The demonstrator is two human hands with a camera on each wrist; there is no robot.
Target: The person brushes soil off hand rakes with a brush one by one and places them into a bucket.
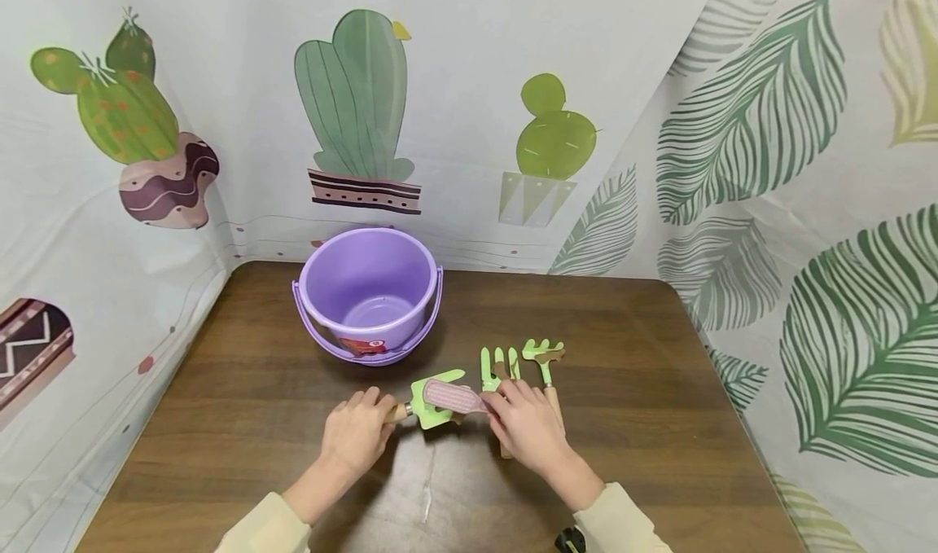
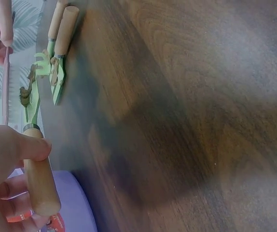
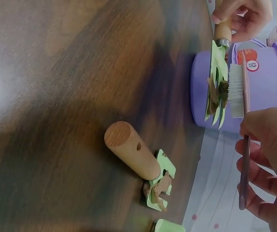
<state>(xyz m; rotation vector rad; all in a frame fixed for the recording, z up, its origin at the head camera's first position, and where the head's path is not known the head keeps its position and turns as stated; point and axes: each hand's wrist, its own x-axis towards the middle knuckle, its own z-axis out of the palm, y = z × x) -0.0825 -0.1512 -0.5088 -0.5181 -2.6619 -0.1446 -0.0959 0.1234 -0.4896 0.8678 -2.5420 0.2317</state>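
Observation:
My left hand (image 1: 357,428) grips the wooden handle (image 2: 41,186) of a small green garden fork (image 1: 432,414), raised above the table. Brown, dirt-like lumps (image 3: 215,94) cling to its tines in the right wrist view. In my right hand (image 1: 529,424) is a pink brush (image 1: 449,395), its white bristles (image 3: 235,89) turned toward the fork; whether they touch it I cannot tell. Beneath and beside the right hand, a second green fork (image 1: 487,370) lies on the table, partly hidden. To its right rests a small green rake (image 1: 545,359), also with brown matter on its head.
A purple bucket (image 1: 311,309) with its handle down stands behind the left hand on the brown wooden table (image 1: 623,374). Printed cloth (image 1: 469,113) hangs along the table's back and sides. A black object (image 1: 570,540) shows by the right sleeve.

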